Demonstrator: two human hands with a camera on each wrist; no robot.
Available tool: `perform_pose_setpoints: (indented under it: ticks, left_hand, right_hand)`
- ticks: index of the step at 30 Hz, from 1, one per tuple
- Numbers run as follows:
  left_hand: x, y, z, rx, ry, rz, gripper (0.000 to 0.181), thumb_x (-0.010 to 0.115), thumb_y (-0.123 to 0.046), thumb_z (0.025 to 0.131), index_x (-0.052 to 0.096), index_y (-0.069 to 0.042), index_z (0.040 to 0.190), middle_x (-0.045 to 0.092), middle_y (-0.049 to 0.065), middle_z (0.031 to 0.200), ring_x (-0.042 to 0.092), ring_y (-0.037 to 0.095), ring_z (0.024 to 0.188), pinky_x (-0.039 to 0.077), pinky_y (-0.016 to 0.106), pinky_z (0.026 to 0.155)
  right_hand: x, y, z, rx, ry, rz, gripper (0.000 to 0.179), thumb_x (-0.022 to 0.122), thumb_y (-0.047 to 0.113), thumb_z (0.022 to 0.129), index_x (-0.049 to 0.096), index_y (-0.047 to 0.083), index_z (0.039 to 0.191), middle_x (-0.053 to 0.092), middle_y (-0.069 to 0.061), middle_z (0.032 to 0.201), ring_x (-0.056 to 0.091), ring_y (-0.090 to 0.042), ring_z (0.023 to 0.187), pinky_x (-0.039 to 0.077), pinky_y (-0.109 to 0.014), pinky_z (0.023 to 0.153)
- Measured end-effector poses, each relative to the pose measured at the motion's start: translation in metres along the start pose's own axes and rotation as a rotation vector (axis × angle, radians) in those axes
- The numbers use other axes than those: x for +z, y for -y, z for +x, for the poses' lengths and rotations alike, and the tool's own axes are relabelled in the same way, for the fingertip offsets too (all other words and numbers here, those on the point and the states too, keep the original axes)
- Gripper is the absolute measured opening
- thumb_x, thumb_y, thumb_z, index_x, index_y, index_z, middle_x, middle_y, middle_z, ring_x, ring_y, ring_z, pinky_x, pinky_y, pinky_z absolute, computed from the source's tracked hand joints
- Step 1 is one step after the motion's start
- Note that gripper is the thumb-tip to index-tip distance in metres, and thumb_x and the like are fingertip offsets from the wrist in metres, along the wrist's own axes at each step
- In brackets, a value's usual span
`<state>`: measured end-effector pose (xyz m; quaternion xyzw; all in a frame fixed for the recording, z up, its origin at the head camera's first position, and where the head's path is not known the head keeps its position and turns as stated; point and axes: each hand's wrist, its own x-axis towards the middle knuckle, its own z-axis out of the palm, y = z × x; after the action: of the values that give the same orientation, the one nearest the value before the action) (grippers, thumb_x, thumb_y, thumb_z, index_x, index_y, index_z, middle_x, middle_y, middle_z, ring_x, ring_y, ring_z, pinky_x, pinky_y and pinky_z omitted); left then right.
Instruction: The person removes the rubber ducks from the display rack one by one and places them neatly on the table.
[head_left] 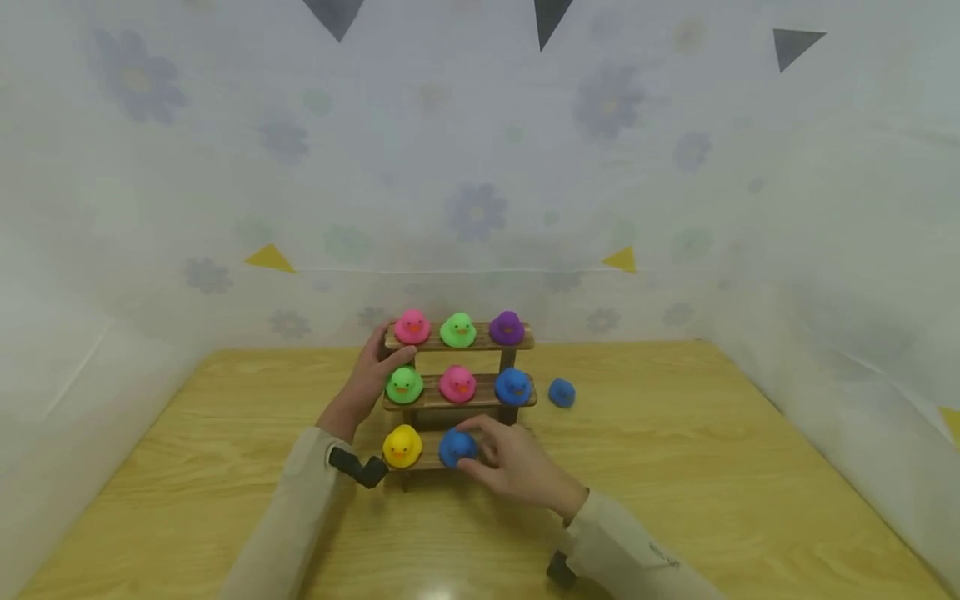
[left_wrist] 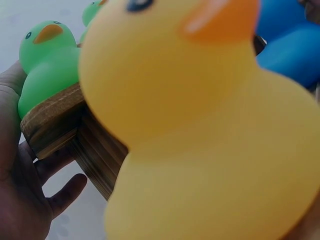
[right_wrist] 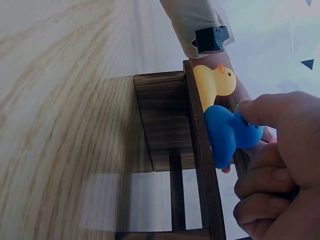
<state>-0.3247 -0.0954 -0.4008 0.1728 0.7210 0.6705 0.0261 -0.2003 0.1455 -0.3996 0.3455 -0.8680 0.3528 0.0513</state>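
Observation:
A three-tier wooden stand (head_left: 442, 398) carries rubber ducks. My right hand (head_left: 517, 458) pinches a blue rubber duck (head_left: 454, 447) between thumb and fingers, on the lowest tier's middle; the right wrist view shows this duck (right_wrist: 220, 137) with its base at the board. To its left sits a yellow duck (head_left: 402, 447), which fills much of the left wrist view. My left hand (head_left: 367, 379) grips the stand's left side, thumb in front below the top tier, beside a green duck (head_left: 404, 386). In the left wrist view its fingers (left_wrist: 67, 192) reach behind the wood.
Another blue duck (head_left: 562, 392) lies on the wooden table (head_left: 675, 467), right of the stand. The middle tier also holds pink (head_left: 457, 384) and blue (head_left: 513, 387) ducks; pink (head_left: 412, 327), green (head_left: 458, 331) and purple (head_left: 507, 328) ones top it. A flowered sheet (head_left: 480, 150) hangs behind.

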Motion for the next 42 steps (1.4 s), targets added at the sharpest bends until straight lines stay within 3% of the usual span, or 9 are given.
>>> perform_pose_setpoints:
  ticks: [4, 14, 26, 36, 42]
  left_hand:
    - [0.000, -0.001, -0.001, 0.005, 0.006, 0.003, 0.057, 0.054, -0.028, 0.099, 0.027, -0.016, 0.148, 0.053, 0.022, 0.121, 0.056, 0.025, 0.100, 0.047, 0.032, 0.087]
    - [-0.001, -0.002, -0.003, -0.001, 0.002, 0.004, 0.057, 0.053, -0.027, 0.099, 0.026, -0.017, 0.149, 0.051, 0.023, 0.126, 0.057, 0.015, 0.097, 0.047, 0.032, 0.086]
    - [0.000, 0.001, 0.000, 0.004, 0.001, -0.015, 0.057, 0.054, -0.026, 0.099, 0.027, -0.016, 0.148, 0.052, 0.021, 0.122, 0.059, 0.013, 0.094, 0.047, 0.032, 0.086]
    - [-0.001, -0.003, -0.001, 0.002, 0.002, 0.003, 0.057, 0.052, -0.026, 0.100, 0.026, -0.016, 0.149, 0.051, 0.019, 0.124, 0.058, 0.012, 0.097, 0.047, 0.030, 0.086]
    - [-0.001, 0.000, -0.001, 0.004, 0.010, 0.002, 0.058, 0.052, -0.027, 0.100, 0.025, -0.016, 0.149, 0.051, 0.018, 0.124, 0.058, 0.012, 0.097, 0.047, 0.030, 0.086]
  right_hand:
    - [0.000, 0.000, 0.000, 0.007, -0.006, 0.005, 0.035, 0.068, 0.017, 0.091, 0.056, 0.004, 0.120, 0.034, 0.012, 0.053, 0.027, 0.005, 0.045, 0.025, -0.014, 0.044]
    - [-0.005, 0.002, 0.000, -0.013, -0.071, 0.047, 0.035, 0.067, 0.017, 0.091, 0.056, 0.004, 0.121, 0.035, 0.010, 0.054, 0.029, 0.005, 0.046, 0.028, -0.015, 0.044]
    - [-0.014, 0.007, -0.001, -0.029, -0.074, 0.092, 0.034, 0.067, 0.017, 0.092, 0.056, 0.007, 0.122, 0.031, 0.011, 0.054, 0.028, 0.004, 0.046, 0.030, -0.016, 0.045]
    - [-0.019, 0.011, 0.000, -0.141, -0.143, 0.170, 0.033, 0.065, 0.005, 0.091, 0.054, 0.001, 0.122, 0.030, 0.004, 0.054, 0.028, 0.004, 0.049, 0.031, -0.016, 0.045]
    - [-0.027, 0.016, -0.003, -0.133, -0.173, 0.172, 0.033, 0.064, 0.007, 0.092, 0.054, 0.005, 0.123, 0.030, 0.005, 0.055, 0.026, 0.004, 0.049, 0.031, -0.016, 0.047]
